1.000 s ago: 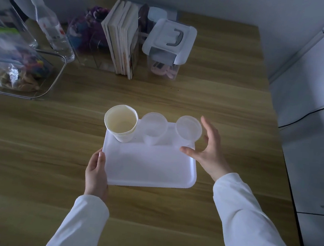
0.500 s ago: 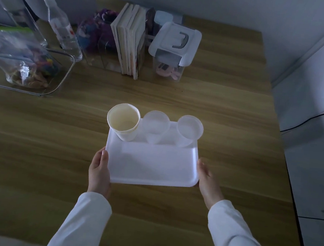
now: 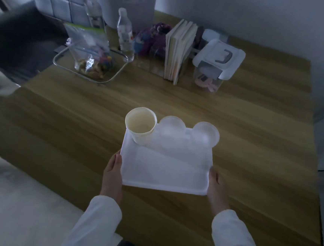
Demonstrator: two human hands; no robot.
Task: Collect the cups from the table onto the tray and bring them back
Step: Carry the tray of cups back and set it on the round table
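A white rectangular tray (image 3: 164, 172) is held over the wooden table (image 3: 253, 140). Along its far edge stand three cups in a row: a white paper cup (image 3: 140, 126) on the left, a clear plastic cup (image 3: 172, 128) in the middle and another clear plastic cup (image 3: 205, 135) on the right. My left hand (image 3: 112, 174) grips the tray's left edge near the front corner. My right hand (image 3: 217, 186) grips the right edge near the other front corner. Both sleeves are white.
At the table's far side stand a clear tub with a white handled lid (image 3: 215, 66), a row of books (image 3: 178, 49), a water bottle (image 3: 125, 33) and a wire basket (image 3: 110, 77) holding a plastic bag (image 3: 89, 49). A white floor shows at lower left.
My right hand came back from beside the right clear cup and took the tray's right edge. The view has pulled back from the table, and the tray has come toward me.
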